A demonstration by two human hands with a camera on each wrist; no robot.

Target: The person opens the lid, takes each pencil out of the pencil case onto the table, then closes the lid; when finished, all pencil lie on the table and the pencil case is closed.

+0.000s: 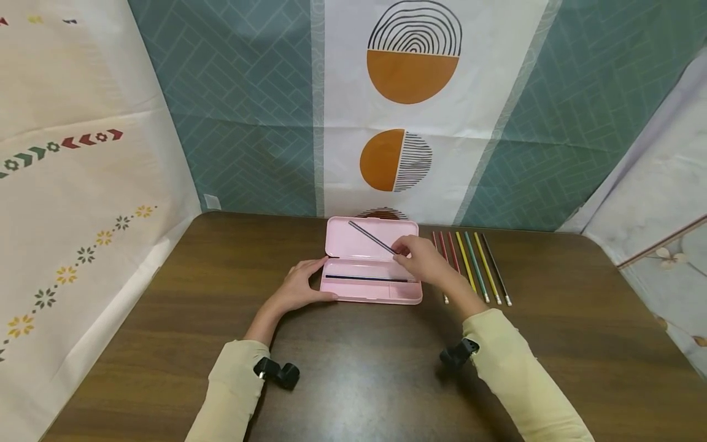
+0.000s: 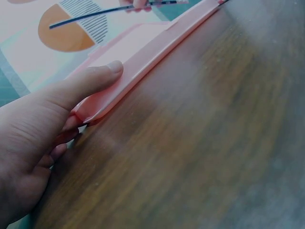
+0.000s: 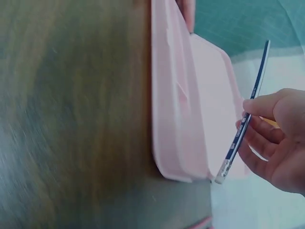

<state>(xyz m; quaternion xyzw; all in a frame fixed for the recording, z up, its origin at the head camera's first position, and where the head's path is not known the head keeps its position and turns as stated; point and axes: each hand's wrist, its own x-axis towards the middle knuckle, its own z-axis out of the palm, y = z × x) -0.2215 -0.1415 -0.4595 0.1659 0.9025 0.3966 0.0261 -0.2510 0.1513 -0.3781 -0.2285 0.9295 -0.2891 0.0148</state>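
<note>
Pencil (image 1: 370, 236) in dark blue with a pale stripe sits in a narrow pinch of the right hand (image 1: 422, 260), thumb against fingertips, raised above the right half of the open pink case (image 1: 367, 299). From where I stand, its free end points left and away from the person, across the lid (image 1: 345, 244), while the right-wrist view shows the eraser end poking out past the fingers toward the case's right end. The case runs straight left to right, and a second dark pencil (image 1: 370, 279) lies along that same line in its tray, so the held one slants against both. That angle looks to me like what matters: lining up with the tray would mean swinging the free end back toward the person and down. The right hand is nearer the tray's right end; the left hand (image 1: 298, 287) grips the case's left end, thumb on the front wall. Further right, a row of pencils (image 1: 475, 265) lies on the table (image 1: 331, 356), well apart from the left hand.
</note>
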